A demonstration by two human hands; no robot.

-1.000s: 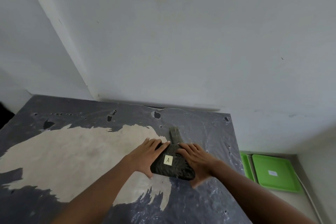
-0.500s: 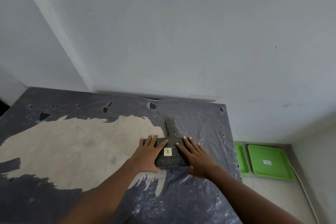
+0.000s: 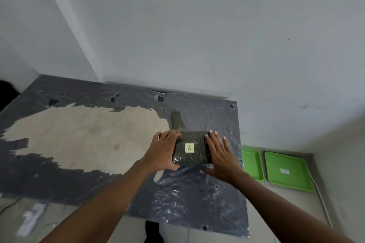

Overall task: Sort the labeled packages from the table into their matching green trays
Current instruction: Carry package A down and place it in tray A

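A dark wrapped package [image 3: 194, 142] with a pale label reading "A" lies on the table [image 3: 79, 140] near its right end. My left hand [image 3: 163, 151] clasps its left side and my right hand [image 3: 220, 154] clasps its right side. A second dark, narrow package [image 3: 176, 121] lies just behind it, partly hidden. Two green trays sit on the floor to the right: one [image 3: 251, 163] partly hidden by the table edge, the other [image 3: 286, 171] carrying a small white label that I cannot read.
The table is covered with torn dark plastic and stands against a white wall. A white cable [image 3: 322, 201] runs along the floor right of the trays. A pale flat object [image 3: 31, 219] lies on the floor at the lower left.
The package labeled A has turned from a tilted pose to lie square between my hands. My hands have shifted from its top to its sides. The view has moved back a little.
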